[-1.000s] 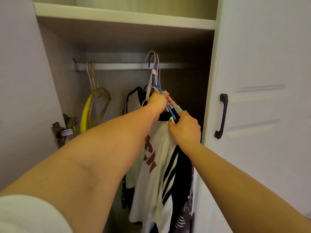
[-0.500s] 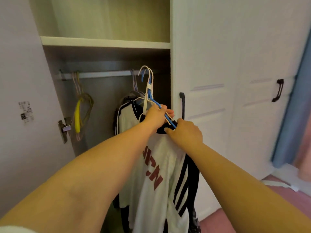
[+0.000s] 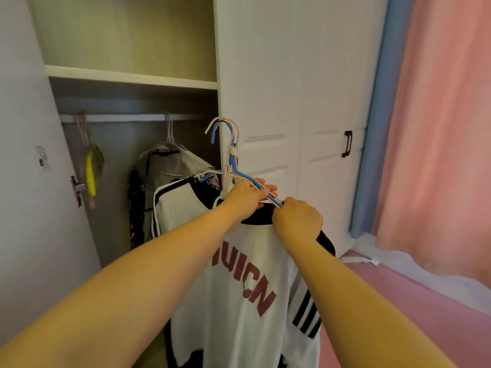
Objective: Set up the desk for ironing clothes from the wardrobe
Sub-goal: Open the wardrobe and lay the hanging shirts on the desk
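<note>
- White T-shirt [image 3: 239, 301] with dark red lettering and black striped sleeves hangs from bunched blue and cream hangers [image 3: 231, 160], held clear of the wardrobe rail [image 3: 127, 118].
- Left hand [image 3: 243, 197] curls round the hangers; right hand [image 3: 299, 219] pinches the shirt's black collar.
- Behind the shirt, a grey garment [image 3: 170, 166] hangs on the rail; the closed wardrobe door [image 3: 292, 102] stands beside it.

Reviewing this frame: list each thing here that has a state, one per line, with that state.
Left wardrobe door: open.
Right wardrobe doors: closed.
Hangers: off the rail, hooks free.
White shirt: hanging from the held hangers.
Grey garment: on the rail.
Left hand: grips the hangers.
Right hand: grips the shirt's shoulder.
</note>
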